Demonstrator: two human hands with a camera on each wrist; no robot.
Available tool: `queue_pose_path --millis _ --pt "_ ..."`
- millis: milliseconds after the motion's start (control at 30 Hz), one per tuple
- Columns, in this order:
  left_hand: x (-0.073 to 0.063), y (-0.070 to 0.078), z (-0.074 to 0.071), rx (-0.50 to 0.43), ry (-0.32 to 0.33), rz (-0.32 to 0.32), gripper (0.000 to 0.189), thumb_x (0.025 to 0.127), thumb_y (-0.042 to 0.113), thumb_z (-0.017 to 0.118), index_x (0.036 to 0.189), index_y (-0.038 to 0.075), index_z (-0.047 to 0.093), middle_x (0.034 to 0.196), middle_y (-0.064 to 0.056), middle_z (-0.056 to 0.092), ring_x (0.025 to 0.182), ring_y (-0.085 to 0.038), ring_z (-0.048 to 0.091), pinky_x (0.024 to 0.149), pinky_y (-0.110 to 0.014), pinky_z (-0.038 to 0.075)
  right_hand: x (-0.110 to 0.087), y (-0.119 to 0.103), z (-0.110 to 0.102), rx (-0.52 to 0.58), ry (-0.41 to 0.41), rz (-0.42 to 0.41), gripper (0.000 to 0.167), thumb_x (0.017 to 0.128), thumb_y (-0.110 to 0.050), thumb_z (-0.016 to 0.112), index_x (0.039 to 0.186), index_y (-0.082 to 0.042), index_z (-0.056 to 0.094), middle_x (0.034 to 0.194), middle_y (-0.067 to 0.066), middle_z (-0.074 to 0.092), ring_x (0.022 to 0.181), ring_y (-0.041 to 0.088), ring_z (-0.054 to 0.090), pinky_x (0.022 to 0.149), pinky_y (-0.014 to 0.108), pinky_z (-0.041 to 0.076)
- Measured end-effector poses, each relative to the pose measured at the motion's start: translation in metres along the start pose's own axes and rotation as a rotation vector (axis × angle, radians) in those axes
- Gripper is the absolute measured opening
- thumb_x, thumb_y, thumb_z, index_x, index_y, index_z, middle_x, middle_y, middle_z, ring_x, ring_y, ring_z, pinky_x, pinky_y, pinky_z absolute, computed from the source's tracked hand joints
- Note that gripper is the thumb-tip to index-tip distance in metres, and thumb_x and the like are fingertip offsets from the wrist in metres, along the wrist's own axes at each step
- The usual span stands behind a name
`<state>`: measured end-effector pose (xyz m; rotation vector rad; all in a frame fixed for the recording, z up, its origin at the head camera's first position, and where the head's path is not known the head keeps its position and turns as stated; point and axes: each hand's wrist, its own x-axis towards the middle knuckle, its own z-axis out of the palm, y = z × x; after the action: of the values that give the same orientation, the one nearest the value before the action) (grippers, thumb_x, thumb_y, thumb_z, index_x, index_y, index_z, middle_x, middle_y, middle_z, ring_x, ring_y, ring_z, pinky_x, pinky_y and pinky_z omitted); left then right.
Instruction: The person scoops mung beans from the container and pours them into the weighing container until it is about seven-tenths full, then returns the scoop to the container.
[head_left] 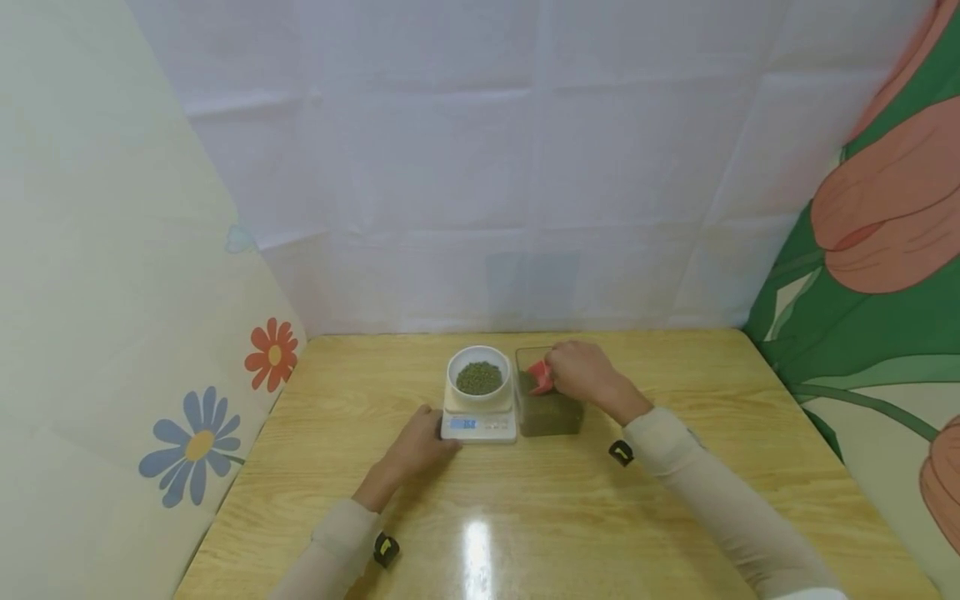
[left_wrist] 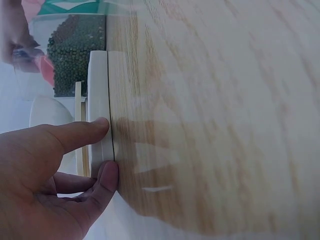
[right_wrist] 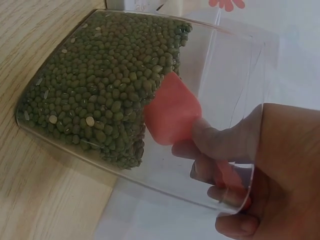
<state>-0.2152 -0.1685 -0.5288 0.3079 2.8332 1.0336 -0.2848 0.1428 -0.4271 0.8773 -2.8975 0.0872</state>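
A white kitchen scale point(head_left: 478, 427) with a lit display stands on the table. On it sits a white bowl point(head_left: 478, 352) with green mung beans point(head_left: 478, 379) in it. My left hand point(head_left: 417, 444) holds the scale's near left corner, its thumb along the front side in the left wrist view. To the right of the scale is a clear plastic container point(head_left: 551, 425), partly filled with mung beans point(right_wrist: 107, 75). My right hand point(head_left: 585, 371) reaches inside it and grips a red scoop point(right_wrist: 172, 110). The scoop's tip is at the bean surface; its handle is partly hidden by the fingers.
The wooden table point(head_left: 540, 517) meets a white cloth backdrop point(head_left: 420, 167) behind the scale. A flower-printed panel point(head_left: 97, 317) stands on the left, another printed panel point(head_left: 885, 333) on the right. The scale and the container stand close side by side.
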Motion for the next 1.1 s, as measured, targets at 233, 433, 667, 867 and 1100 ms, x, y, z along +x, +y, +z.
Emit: queue_pose_path --millis 233,433,667,867,1100 --pt "0.0001 0.0 0.0001 0.013 -0.003 0.014 0.044 0.088 0.017 0.085 0.126 -0.002 0.072 0.099 -0.007 0.059 0.09 -0.019 0.05 0.081 -0.035 0.052 0.0028 -0.0018 -0.0002 0.01 -0.009 0.008 0.016 0.088 -0.004 0.07 0.074 -0.012 0.07 0.078 0.003 0.069 0.068 0.021 0.063 0.061 0.042 0.057" --pt "0.0007 -0.0004 0.0003 0.014 0.002 0.005 0.044 0.088 0.018 0.086 0.126 -0.001 0.072 0.1 -0.007 0.059 0.09 -0.019 0.05 0.082 -0.037 0.053 0.0035 -0.0015 -0.0008 0.027 -0.017 0.02 0.02 0.088 -0.004 0.07 0.071 -0.014 0.068 0.077 0.002 0.069 0.068 0.021 0.062 0.062 0.044 0.057" --pt "0.0 0.0004 -0.0001 0.016 0.0 0.006 0.044 0.087 0.018 0.086 0.124 -0.001 0.072 0.1 -0.009 0.059 0.089 -0.019 0.05 0.081 -0.037 0.052 0.0029 -0.0012 -0.0003 0.043 -0.011 0.02 0.02 0.086 0.0 0.067 0.07 -0.014 0.065 0.075 0.002 0.067 0.066 0.021 0.06 0.06 0.043 0.055" --pt "0.0001 -0.0004 0.0 0.005 0.006 0.016 0.042 0.087 0.017 0.086 0.123 -0.001 0.073 0.1 -0.008 0.059 0.089 -0.019 0.05 0.08 -0.036 0.052 0.0023 -0.0001 0.0013 0.044 -0.015 0.028 0.019 0.087 -0.002 0.065 0.072 -0.013 0.066 0.075 0.002 0.067 0.066 0.021 0.06 0.059 0.043 0.054" --pt "0.0005 0.0001 0.0006 0.007 0.01 0.019 0.04 0.087 0.016 0.086 0.121 -0.001 0.074 0.099 -0.008 0.06 0.09 -0.019 0.05 0.08 -0.036 0.052 0.0015 0.0015 0.0032 0.049 -0.008 0.016 0.016 0.087 -0.002 0.065 0.076 -0.013 0.068 0.078 0.002 0.069 0.067 0.021 0.06 0.059 0.042 0.053"
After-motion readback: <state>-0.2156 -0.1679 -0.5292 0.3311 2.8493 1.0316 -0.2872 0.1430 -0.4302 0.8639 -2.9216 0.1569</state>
